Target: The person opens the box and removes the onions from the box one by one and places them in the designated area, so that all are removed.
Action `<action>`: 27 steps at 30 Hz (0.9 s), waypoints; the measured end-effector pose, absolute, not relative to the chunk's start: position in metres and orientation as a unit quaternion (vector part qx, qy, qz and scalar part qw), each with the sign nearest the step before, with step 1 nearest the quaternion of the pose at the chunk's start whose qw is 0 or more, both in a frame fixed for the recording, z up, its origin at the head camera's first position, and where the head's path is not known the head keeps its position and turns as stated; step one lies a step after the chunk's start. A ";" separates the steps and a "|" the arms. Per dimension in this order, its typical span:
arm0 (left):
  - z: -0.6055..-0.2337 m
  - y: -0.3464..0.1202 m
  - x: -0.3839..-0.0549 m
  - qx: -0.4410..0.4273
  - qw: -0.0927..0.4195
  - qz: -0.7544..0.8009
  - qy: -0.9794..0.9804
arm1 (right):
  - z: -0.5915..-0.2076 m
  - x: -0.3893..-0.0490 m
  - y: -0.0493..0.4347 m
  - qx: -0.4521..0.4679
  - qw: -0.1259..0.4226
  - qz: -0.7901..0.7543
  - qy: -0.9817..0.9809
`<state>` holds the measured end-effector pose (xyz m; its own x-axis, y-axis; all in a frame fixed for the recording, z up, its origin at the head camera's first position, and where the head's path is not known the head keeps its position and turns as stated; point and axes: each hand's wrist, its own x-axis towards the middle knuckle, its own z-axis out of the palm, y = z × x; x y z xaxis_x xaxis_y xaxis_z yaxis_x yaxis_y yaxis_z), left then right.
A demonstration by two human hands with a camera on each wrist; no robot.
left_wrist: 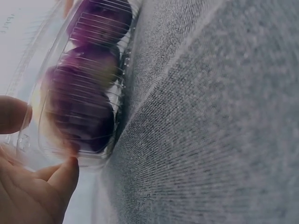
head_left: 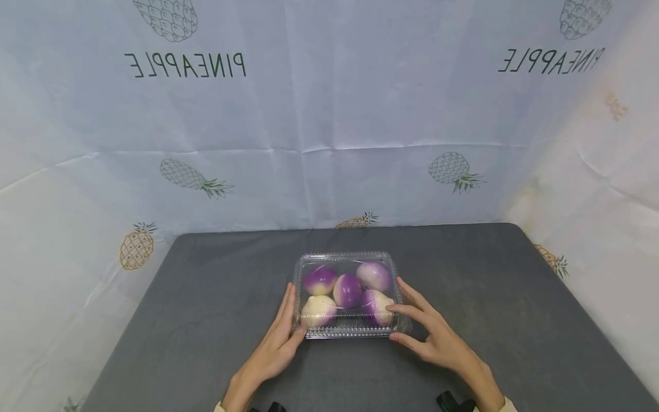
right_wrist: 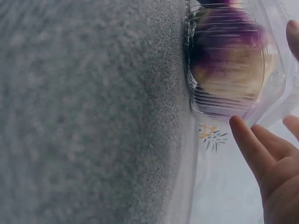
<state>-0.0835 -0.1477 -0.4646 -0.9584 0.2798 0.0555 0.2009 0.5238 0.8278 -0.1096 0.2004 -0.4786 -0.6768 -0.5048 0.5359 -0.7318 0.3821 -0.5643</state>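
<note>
A clear plastic clamshell box (head_left: 342, 332) lies with its lid down on the dark table, long side toward me. Inside are several round purple-and-cream turnips (head_left: 347, 290), also visible through the ribbed wall in both wrist views. At the box's left side my left hand (head_left: 273, 349) lies with fairly straight fingers along the wall, thumb at the front left corner. My right hand (head_left: 440, 337) is spread around the right side, one finger reaching over the lid's edge and the thumb near the front right corner. In the right wrist view, fingertips (right_wrist: 237, 125) come right at the box's end.
The grey-black table (head_left: 216, 297) has rounded far corners. Behind it and at both sides hangs a pale cloth (head_left: 360, 114) printed with pineapples and mirrored lettering. Dark wrist straps (head_left: 453, 400) and light sleeves show at the bottom edge.
</note>
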 end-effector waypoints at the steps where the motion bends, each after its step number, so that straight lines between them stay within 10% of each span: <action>1: -0.464 -0.148 -0.083 0.135 0.044 0.466 0.873 | -0.479 -0.109 0.201 0.377 0.137 0.409 -0.820; 27: -0.468 -0.155 -0.081 0.141 -0.001 0.479 0.866 | -0.461 -0.092 0.200 0.349 0.168 0.370 -0.845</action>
<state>-0.0815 -0.1549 -0.4681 -0.9601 0.2436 0.1374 0.2458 0.5008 0.8299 -0.0917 0.2001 -0.4615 -0.7000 -0.4652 0.5418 -0.7137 0.4828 -0.5075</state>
